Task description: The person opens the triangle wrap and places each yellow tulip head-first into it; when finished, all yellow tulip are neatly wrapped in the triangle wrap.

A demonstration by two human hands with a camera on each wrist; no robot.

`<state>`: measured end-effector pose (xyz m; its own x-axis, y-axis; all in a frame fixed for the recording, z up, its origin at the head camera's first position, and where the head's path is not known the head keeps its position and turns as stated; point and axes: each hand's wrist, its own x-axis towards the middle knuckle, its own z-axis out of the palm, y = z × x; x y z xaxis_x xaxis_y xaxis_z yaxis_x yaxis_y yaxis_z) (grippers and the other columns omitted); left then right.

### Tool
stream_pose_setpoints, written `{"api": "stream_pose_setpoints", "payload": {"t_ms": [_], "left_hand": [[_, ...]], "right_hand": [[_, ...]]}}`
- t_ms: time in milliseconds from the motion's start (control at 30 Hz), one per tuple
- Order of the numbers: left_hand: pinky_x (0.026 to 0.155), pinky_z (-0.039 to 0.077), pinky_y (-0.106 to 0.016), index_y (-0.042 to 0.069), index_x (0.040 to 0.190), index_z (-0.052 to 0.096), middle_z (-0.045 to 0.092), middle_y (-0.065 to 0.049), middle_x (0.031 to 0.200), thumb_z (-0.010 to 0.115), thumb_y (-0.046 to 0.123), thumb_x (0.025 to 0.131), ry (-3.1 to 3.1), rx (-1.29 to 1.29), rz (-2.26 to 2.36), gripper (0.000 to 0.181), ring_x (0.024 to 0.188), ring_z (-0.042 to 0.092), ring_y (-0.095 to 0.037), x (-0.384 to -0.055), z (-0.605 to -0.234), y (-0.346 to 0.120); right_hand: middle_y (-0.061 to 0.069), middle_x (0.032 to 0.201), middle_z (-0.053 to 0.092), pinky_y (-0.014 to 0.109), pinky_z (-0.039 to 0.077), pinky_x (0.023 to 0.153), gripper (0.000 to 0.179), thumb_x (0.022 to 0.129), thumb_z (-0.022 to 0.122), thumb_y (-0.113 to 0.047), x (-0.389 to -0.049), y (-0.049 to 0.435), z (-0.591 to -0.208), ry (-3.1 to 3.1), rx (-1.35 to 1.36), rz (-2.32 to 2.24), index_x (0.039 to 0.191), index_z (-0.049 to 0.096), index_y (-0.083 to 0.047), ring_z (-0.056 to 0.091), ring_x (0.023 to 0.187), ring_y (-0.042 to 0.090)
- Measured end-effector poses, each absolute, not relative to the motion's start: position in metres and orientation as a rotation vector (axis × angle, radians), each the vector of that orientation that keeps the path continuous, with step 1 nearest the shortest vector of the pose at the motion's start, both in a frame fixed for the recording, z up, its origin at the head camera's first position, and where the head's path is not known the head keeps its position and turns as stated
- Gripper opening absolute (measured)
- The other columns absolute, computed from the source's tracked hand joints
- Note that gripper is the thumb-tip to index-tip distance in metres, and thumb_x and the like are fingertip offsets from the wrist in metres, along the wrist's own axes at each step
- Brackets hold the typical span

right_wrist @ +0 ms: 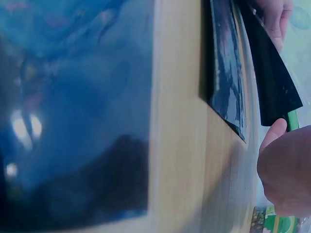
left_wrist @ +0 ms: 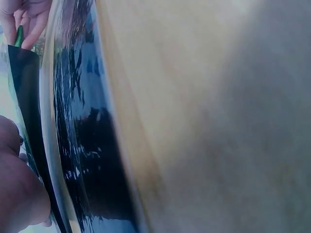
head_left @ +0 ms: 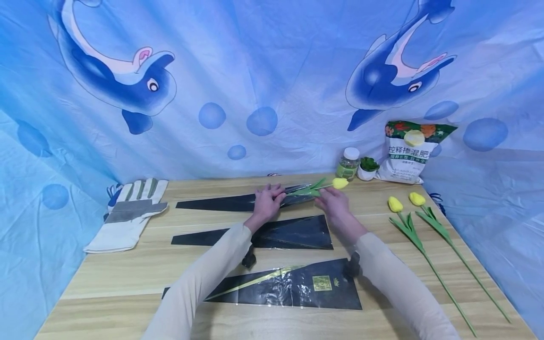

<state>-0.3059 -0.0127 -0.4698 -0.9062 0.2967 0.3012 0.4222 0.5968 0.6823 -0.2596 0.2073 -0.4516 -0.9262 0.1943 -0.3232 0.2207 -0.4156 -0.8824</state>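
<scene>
A blue dolphin-printed curtain (head_left: 272, 71) hangs behind a wooden table (head_left: 102, 278). Two tapered black sleeves (head_left: 297, 290) lie flat across the table; beyond them is a third, the far sleeve (head_left: 240, 203). A yellow tulip (head_left: 312, 190) lies at the far sleeve's wide right end, its bloom sticking out. The left hand (head_left: 267, 201) grips that sleeve; the right hand (head_left: 335, 203) pinches the tulip below its bloom.

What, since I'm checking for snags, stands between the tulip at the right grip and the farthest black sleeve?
Nothing visible: the yellow tulip lies right at the wide end of the farthest black sleeve, its head outside. The right grip is at that end; the left grip holds the sleeve. How far the tulip runs inside, I can't tell.
</scene>
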Motion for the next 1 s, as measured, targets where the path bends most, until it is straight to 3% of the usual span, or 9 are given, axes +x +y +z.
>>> {"api": "stream_pose_setpoints", "payload": {"t_ms": [167,333,633,733,867,1000], "left_hand": [[0.112,0.009,-0.071,0.004,0.125,0.069,0.058,-0.013,0.138,0.064,0.018,0.099,-2.644,-0.611,-1.206,0.030,0.140,0.036,-0.045,-0.306,-0.471,-0.014],[0.112,0.008,-0.072,0.003,0.123,0.070,0.058,-0.014,0.138,0.065,0.017,0.099,-2.640,-0.615,-1.221,0.029,0.140,0.035,-0.045,-0.306,-0.472,-0.015],[0.114,0.005,-0.068,0.002,0.123,0.070,0.057,-0.013,0.139,0.065,0.017,0.099,-2.659,-0.593,-1.247,0.029,0.141,0.034,-0.044,-0.304,-0.472,-0.014],[0.114,0.006,-0.068,0.003,0.124,0.070,0.058,-0.013,0.139,0.065,0.017,0.099,-2.664,-0.594,-1.231,0.029,0.141,0.034,-0.043,-0.304,-0.472,-0.014],[0.113,0.008,-0.070,0.005,0.125,0.070,0.058,-0.013,0.139,0.064,0.018,0.099,-2.661,-0.603,-1.192,0.029,0.140,0.036,-0.043,-0.304,-0.471,-0.013],[0.112,0.009,-0.071,0.005,0.125,0.070,0.058,-0.013,0.138,0.064,0.019,0.099,-2.652,-0.611,-1.180,0.030,0.139,0.037,-0.044,-0.303,-0.470,-0.013]], "right_hand": [[0.017,0.135,0.056,0.034,0.049,0.099,0.042,0.105,0.053,-0.025,-0.257,0.214,-0.451,1.547,0.568,-2.605,0.141,0.044,-0.006,0.062,0.115,0.025],[0.015,0.133,0.059,0.037,0.050,0.098,0.043,0.103,0.059,-0.030,-0.256,0.221,-0.451,1.532,0.520,-2.607,0.140,0.048,-0.010,0.062,0.117,0.029],[0.026,0.145,0.045,0.042,0.049,0.100,0.057,0.108,0.040,-0.036,-0.261,0.226,-0.447,1.524,0.629,-2.688,0.156,0.019,-0.013,0.068,0.101,0.026],[0.026,0.146,0.044,0.042,0.047,0.102,0.058,0.109,0.036,-0.039,-0.260,0.227,-0.446,1.530,0.610,-2.695,0.158,0.017,-0.015,0.066,0.105,0.026],[0.024,0.149,0.043,0.042,0.046,0.104,0.057,0.109,0.035,-0.039,-0.258,0.226,-0.445,1.532,0.564,-2.705,0.157,0.019,-0.014,0.057,0.123,0.030],[0.019,0.144,0.049,0.036,0.045,0.105,0.045,0.108,0.041,-0.035,-0.259,0.224,-0.445,1.591,0.614,-2.665,0.145,0.037,-0.010,0.052,0.129,0.026]]}}
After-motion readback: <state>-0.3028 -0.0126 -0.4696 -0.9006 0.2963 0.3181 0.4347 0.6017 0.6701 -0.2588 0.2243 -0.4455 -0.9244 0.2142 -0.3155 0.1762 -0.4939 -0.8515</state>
